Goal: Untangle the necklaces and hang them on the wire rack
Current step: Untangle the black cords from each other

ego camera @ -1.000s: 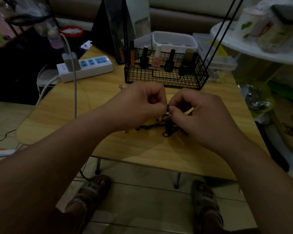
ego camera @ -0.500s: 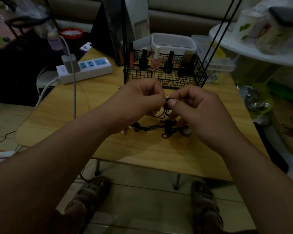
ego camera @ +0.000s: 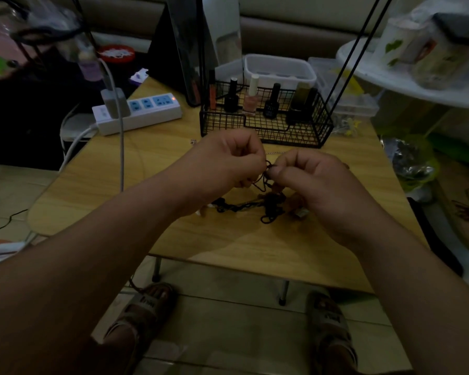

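Head view, dim light: low wooden table [ego camera: 114, 185] fills the middle, with a black wire rack [ego camera: 295, 133] sitting at its far side. Both forearms reach in from the near edge and the hands meet just in front of the rack, above the tabletop. Left hand [ego camera: 228, 163] has its fingers curled into a loose fist, thumb and forefinger pinching a dark cord. Right hand [ego camera: 317, 182] is curled the same way, its thumb tip pressed on that cord, so the two pinches almost touch. White power strip [ego camera: 146, 112] lies left of the rack, with a charger plugged in and a red light on. White plastic tub [ego camera: 279, 69] sits right behind the rack. The tangled necklaces [ego camera: 266, 207], dark cords with brownish bits, lie in a heap on the table nearer the person than the rack, below and between the hands, with a few strands lifted up to the fingers. Nail polish bottles [ego camera: 251, 97] stand upright inside the rack. Tiny silver charm [ego camera: 192, 142] lies on the table just off the rack's left front corner.
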Motion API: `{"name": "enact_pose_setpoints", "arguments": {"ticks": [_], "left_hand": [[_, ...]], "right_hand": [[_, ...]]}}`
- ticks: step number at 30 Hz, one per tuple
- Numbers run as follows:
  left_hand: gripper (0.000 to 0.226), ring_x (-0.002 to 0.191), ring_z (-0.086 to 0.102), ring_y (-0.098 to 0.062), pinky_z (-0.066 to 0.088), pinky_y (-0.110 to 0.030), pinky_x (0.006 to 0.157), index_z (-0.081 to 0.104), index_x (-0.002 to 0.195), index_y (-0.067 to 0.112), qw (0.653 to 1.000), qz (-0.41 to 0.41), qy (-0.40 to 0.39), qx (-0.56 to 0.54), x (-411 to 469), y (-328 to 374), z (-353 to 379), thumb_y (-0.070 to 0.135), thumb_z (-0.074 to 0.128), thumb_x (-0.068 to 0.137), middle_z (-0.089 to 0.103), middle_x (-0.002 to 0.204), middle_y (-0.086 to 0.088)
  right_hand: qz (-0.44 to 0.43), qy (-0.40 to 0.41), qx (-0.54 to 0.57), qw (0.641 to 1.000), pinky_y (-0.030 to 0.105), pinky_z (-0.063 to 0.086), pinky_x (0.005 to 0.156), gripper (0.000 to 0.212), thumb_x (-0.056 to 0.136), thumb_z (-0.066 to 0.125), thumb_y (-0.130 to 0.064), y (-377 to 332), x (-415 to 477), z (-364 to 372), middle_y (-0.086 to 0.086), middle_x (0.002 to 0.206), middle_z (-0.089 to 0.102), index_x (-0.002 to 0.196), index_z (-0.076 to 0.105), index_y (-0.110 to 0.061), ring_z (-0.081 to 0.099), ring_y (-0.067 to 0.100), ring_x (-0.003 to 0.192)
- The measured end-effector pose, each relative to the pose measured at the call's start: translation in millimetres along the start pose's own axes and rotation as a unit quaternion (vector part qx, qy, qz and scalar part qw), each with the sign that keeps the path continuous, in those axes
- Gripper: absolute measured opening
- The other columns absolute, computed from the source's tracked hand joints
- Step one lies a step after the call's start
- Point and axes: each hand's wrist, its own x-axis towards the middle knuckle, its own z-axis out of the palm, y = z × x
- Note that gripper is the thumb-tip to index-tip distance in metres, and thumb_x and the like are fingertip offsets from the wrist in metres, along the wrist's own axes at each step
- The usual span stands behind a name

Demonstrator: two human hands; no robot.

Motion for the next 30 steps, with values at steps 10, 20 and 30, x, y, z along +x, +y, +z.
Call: {"name": "enact_pose_setpoints", "arguments": {"ticks": [10, 20, 30], "left_hand": [[0.007, 0.068, 0.057, -0.013, 0.050, -0.026, 0.064, 0.063, 0.090, 0.000, 0.999, -0.026, 0.000, 0.025, 1, -5, 1, 0.005, 0.064, 0.094, 0.061, 0.071, -0.002], [0.009, 0.069, 0.058, -0.012, 0.051, -0.027, 0.065, 0.066, 0.085, 0.013, 0.998, -0.045, 0.028, 0.017, 3, -6, 1, 0.010, 0.065, 0.094, 0.062, 0.069, 0.003], [0.016, 0.065, 0.055, -0.011, 0.048, -0.023, 0.059, 0.062, 0.079, 0.016, 0.997, -0.073, 0.031, 0.003, 5, -9, 4, 0.010, 0.063, 0.094, 0.059, 0.066, 0.003]], "right_hand": [[0.049, 0.029, 0.278, 0.959, 0.023, 0.034, 0.053, 0.014, 0.100, 0.053, -0.016, -4, 4, -4, -0.002, 0.087, 0.066, 0.089, 0.061, -0.017, 0.053, 0.010, 0.070], [0.098, -0.017, 0.081, 0.992, 0.020, 0.022, 0.041, 0.011, 0.099, 0.061, -0.020, -3, 2, -12, -0.003, 0.068, 0.056, 0.089, 0.064, -0.016, 0.039, 0.008, 0.050], [0.025, -0.028, 0.316, 0.948, 0.025, 0.026, 0.050, 0.014, 0.101, 0.045, -0.017, -8, 0, -10, -0.001, 0.072, 0.053, 0.088, 0.051, -0.020, 0.041, 0.012, 0.059]]}}
